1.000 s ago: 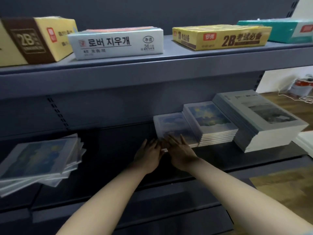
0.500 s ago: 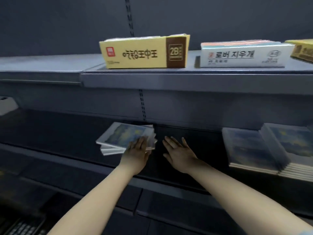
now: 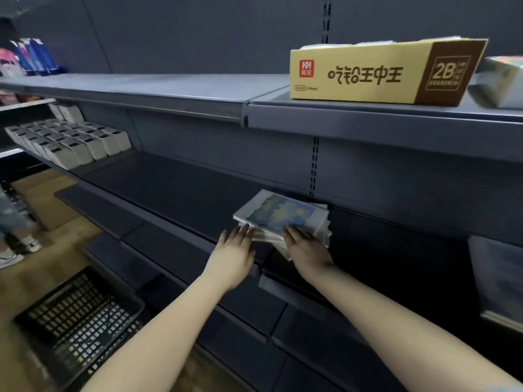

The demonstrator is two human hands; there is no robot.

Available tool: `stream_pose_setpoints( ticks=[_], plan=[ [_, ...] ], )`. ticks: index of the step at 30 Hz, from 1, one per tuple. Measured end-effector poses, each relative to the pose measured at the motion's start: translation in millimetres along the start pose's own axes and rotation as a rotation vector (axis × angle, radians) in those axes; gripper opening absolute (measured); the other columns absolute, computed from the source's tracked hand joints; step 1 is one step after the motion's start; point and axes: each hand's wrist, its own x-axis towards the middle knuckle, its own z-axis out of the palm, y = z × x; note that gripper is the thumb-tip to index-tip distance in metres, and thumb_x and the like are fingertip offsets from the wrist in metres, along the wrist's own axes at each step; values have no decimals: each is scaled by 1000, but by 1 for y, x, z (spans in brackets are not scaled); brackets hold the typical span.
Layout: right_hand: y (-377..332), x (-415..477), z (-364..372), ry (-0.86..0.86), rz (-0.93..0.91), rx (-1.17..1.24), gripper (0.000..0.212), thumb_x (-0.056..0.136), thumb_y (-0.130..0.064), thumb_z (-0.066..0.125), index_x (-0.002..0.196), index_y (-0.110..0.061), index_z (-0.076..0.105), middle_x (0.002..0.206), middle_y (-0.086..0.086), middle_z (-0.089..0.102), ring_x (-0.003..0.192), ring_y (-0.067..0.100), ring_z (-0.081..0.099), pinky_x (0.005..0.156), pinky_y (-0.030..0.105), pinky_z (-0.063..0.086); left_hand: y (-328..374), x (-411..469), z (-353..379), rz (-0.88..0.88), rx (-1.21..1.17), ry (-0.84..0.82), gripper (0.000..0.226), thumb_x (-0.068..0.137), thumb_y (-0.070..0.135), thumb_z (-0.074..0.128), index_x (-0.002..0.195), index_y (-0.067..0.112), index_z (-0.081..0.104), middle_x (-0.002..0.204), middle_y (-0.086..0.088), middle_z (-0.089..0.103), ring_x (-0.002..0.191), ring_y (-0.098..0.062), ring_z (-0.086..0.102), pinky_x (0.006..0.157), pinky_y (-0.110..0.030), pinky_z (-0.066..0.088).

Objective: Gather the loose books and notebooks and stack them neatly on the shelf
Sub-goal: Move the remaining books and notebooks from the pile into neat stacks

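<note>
Dark store shelf now shows both hands arrived at the messy notebook pile, left hand flat beside it, right hand gripping its near corner, ready to gather.

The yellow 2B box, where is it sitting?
The yellow 2B box sits on the upper shelf, upper right, above the messy notebook pile.

Mirrored print on a yellow box at the upper shelf's front edge: red logo square, large dark Chinese characters, "2B" on the brown end panel. Smaller print unreadable.
</note>
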Motion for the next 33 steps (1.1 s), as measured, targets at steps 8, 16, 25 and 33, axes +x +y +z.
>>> stream_pose_setpoints(
  ticks=[8, 16, 25, 33],
  plan=[
    [14, -13, -3, 59, -42, -50, 66, 72, 8, 61, 134, -2, 39, 141, 17, 40, 126, 32, 46, 93, 38, 44, 4, 4, 6, 20, 45, 57, 64, 86, 16, 61, 143, 1, 35, 149, -16, 35, 138, -35, 32, 114, -48, 18],
    [52, -36, 1, 40, -90, -54, 78, 55, 7, 71, 128, -12, 52, 122, 9, 54, 98, 30, 62, 65, 36, 54, 18, 11, 9, 142, 123, 127, 80, 42, 4, 83, 120, 7, 64, 117, -13, 66, 106, -37, 63, 85, -54, 51],
    [51, -38, -6, 21, 87, -16, 50, 82, -10, 55, 131, -16, 42, 132, 5, 40, 121, 30, 44, 110, 44, 27, 25, 8, -5, 268, 133, 213, 57, 32, 0, 86, 85, 12, 70, 56, 0, 61, 52, -21, 61, 67, -27, 56],
    [25, -57, -8, 187, -97, 33, 29, 61, -24, 83, 85, -15, 72, 76, 5, 69, 66, 25, 68, 50, 26, 49, 64, 4, -16, 364, -4, 283, 68, 49, 46, 87, 88, 15, 40, 59, 0, 58, 56, -20, 58, 53, -23, 43]
  ],
)
